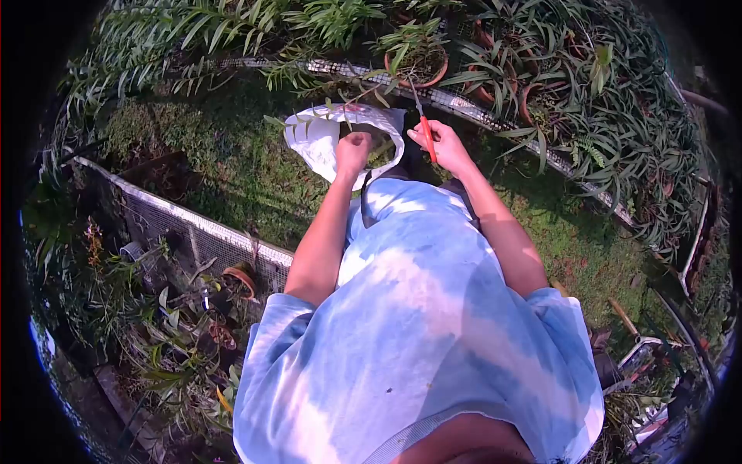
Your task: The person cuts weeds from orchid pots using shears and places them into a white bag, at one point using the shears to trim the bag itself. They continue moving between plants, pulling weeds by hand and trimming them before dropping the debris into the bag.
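Note:
My right hand (444, 147) holds a pair of scissors (427, 138) by the red handles. Their metal blades point away from me, toward a potted plant (416, 58) on the bench edge. My left hand (353, 148) is closed at the mouth of a white plastic bag (313, 143). Whatever its fingers grip is too small or hidden to tell. The bag hangs open in front of my legs, with shadow and some greenery showing inside. A thin leafy stem (363, 94) crosses just above the bag's rim.
A long bench with a pale mesh edge (464, 104) runs across the front, crowded with potted leafy plants (533, 69). At left is another mesh-sided bench (193, 220) with a tilted clay pot (239, 280). Mossy ground (232, 155) lies between them.

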{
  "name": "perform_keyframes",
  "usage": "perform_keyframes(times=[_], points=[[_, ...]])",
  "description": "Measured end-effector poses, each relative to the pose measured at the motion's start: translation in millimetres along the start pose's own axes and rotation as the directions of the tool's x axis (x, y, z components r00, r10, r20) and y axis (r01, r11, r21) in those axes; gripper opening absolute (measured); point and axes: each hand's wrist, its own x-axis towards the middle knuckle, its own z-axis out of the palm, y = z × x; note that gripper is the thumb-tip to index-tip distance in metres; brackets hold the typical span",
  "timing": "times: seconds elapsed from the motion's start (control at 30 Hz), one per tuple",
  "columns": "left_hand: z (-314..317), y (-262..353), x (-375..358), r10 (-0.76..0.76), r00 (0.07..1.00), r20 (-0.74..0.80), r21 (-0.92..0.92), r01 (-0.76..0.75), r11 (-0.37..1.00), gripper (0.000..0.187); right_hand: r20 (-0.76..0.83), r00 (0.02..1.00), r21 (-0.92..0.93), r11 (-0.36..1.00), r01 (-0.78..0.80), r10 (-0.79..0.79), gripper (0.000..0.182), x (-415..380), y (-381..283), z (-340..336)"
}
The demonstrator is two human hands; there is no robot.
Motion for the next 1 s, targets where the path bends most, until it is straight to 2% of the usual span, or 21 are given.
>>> perform_keyframes(times=[0.03,0.1,0.17,0.23,0.27,0.37,0.4,0.5,0.53,0.63,0.67,0.77,0.8,0.83,0.9,0.97,1.0], points=[[-1.7,-10.4,-0.2,-0.032,0.999,-0.035,-0.051,0.030,0.998,0.025,0.025,0.999,0.005,1.000,-0.020,0.020,0.036,2.2,3.5,2.8],[-7.3,-21.2,-4.8,-0.113,0.988,-0.102,-0.005,0.113,0.994,0.026,0.034,0.995,-0.038,0.995,-0.088,0.089,0.035,5.1,0.2,3.3],[-3.0,-42.9,-0.1,-0.073,0.973,-0.220,-0.013,0.072,0.997,0.025,0.029,0.993,-0.054,0.992,-0.113,0.114,0.033,1.0,-11.5,4.9],[2.7,-61.7,7.1,-0.124,0.944,-0.307,-0.144,0.082,0.986,0.023,0.048,0.992,-0.060,0.991,-0.116,0.119,0.030,1.0,-12.5,4.0],[2.9,-65.1,6.9,-0.138,0.918,-0.371,-0.083,0.115,0.990,0.020,0.047,0.990,-0.080,0.989,-0.127,0.132,0.028,-0.2,-14.2,3.6],[5.0,-75.9,5.5,-0.194,0.882,-0.429,-0.168,0.133,0.977,0.018,0.044,0.985,-0.092,0.983,-0.161,0.166,0.029,-1.2,-12.6,1.2],[-6.9,-45.4,-16.3,-0.196,0.862,-0.467,-0.129,0.153,0.980,0.018,0.042,0.985,-0.091,0.982,-0.163,0.167,0.029,-2.4,-12.8,0.7],[-13.6,-62.8,-12.8,-0.261,0.736,-0.625,-0.194,0.178,0.965,0.017,0.042,0.984,-0.091,0.981,-0.171,0.175,0.029,-7.6,-13.2,0.4],[-17.8,-64.6,-15.6,-0.247,0.712,-0.658,-0.165,0.184,0.969,0.018,0.044,0.983,-0.093,0.981,-0.172,0.177,0.029,-8.1,-12.5,0.5],[-19.5,-62.7,-21.8,-0.201,0.848,-0.491,-0.107,0.170,0.980,0.018,0.081,0.982,-0.092,0.982,-0.163,0.170,0.028,-9.0,-9.4,5.0],[-16.4,-57.8,-22.0,-0.173,0.851,-0.496,-0.074,0.157,0.985,0.019,0.091,0.983,-0.089,0.985,-0.149,0.157,0.028,-6.8,-10.4,5.7],[-5.9,-51.7,-26.1,-0.201,0.903,-0.381,0.024,0.227,0.974,0.022,0.109,0.984,-0.081,0.988,-0.132,0.141,0.028,-7.2,-14.7,5.2],[-1.4,-57.4,-25.2,-0.207,0.908,-0.365,0.063,0.246,0.967,0.034,0.107,0.988,-0.079,0.991,-0.106,0.114,0.028,-7.3,-15.8,3.8],[3.4,-59.8,-25.3,-0.153,0.913,-0.379,0.141,0.220,0.965,0.047,0.120,0.988,-0.059,0.994,-0.088,0.095,0.029,-6.9,-15.2,0.0],[6.3,-50.6,-33.6,-0.096,0.951,-0.293,0.144,0.143,0.979,0.052,0.091,0.994,-0.118,0.992,-0.055,0.066,0.030,-5.1,-12.1,-10.0],[16.9,-64.6,-25.0,0.109,0.962,-0.250,0.115,-0.082,0.990,0.048,0.104,0.991,-0.088,0.993,-0.073,0.082,0.034,-4.7,-9.5,-24.8],[18.5,-50.3,-29.6,0.116,0.973,-0.198,0.085,-0.100,0.991,0.043,0.094,0.994,-0.093,0.994,-0.054,0.063,0.035,-5.9,-9.9,-32.2]])
